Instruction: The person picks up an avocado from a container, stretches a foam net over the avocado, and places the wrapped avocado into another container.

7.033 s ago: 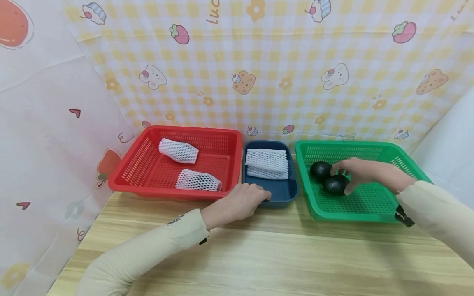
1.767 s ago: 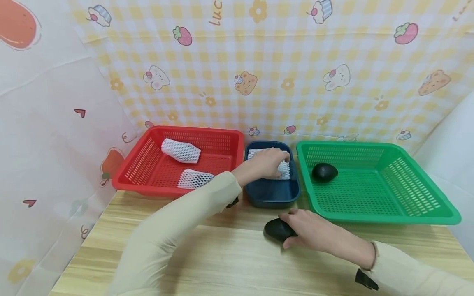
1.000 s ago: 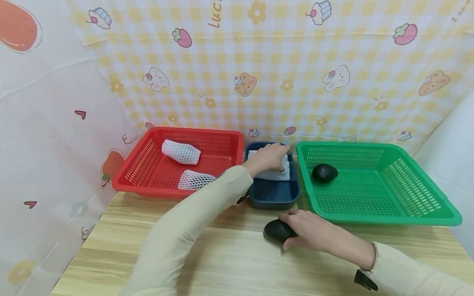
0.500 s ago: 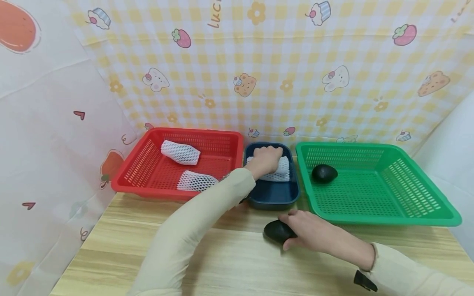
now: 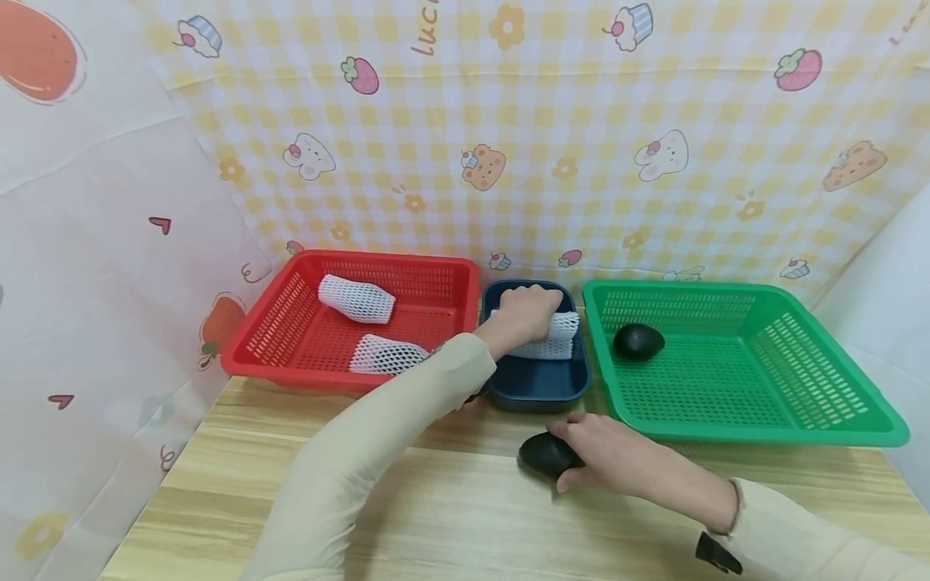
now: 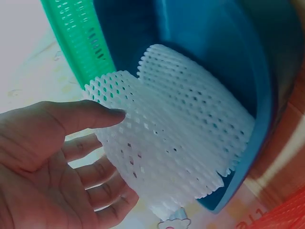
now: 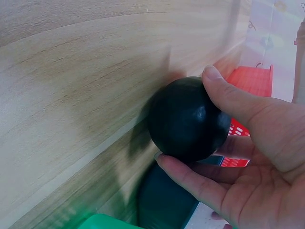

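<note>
My left hand (image 5: 525,313) is over the navy blue tray (image 5: 538,387). In the left wrist view it pinches a white foam net sleeve (image 6: 143,143) between thumb and fingers. Another foam net sleeve (image 6: 195,95) lies behind it in the tray. On the table in front of the tray, my right hand (image 5: 606,453) grips a dark avocado (image 5: 546,454). The right wrist view shows thumb and fingers around this avocado (image 7: 188,119). A second avocado (image 5: 638,342) lies at the left side of the green basket (image 5: 756,428).
To the left stands a red basket (image 5: 291,375). Inside it lie two net-covered pieces, one sleeved bundle (image 5: 358,298) at the back and another sleeved bundle (image 5: 385,355) in front, partly behind my left sleeve. A patterned cloth (image 5: 436,121) hangs behind the wooden table (image 5: 465,516).
Earlier, my right hand took an avocado from the green basket to the table, where it stays. My left hand moved into the blue tray and now lifts a foam net sleeve slightly.
</note>
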Demonstrator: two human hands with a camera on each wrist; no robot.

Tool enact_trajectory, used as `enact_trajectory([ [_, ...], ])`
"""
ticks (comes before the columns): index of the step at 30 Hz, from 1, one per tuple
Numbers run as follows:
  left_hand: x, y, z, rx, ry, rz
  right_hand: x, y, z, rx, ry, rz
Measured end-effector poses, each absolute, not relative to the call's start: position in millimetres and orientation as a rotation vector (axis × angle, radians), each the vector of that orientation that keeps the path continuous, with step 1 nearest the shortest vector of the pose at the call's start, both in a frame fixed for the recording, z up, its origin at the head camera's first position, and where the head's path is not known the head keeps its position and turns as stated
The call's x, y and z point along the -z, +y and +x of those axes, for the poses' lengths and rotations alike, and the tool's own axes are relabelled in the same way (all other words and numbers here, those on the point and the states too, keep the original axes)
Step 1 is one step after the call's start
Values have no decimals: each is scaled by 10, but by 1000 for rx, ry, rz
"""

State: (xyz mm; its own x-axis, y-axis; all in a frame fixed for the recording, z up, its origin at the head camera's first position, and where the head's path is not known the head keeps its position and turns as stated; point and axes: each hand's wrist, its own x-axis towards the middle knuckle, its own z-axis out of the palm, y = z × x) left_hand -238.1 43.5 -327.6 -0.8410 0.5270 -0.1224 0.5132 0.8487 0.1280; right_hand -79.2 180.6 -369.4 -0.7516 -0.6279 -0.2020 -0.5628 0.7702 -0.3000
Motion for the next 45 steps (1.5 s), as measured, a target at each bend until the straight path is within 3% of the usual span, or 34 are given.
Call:
enact_trajectory([
  [20,2875,277,-1995,-118,2923,1038,3695,1824,-798,335,2670,-918],
  [34,2572,-156,-1591,-180,2887,1266,3707,1829,-764,379,2645,-839],
  [45,2564,-401,-1358,-189,2832,1343,3720,1861,-736,417,2642,-850],
])
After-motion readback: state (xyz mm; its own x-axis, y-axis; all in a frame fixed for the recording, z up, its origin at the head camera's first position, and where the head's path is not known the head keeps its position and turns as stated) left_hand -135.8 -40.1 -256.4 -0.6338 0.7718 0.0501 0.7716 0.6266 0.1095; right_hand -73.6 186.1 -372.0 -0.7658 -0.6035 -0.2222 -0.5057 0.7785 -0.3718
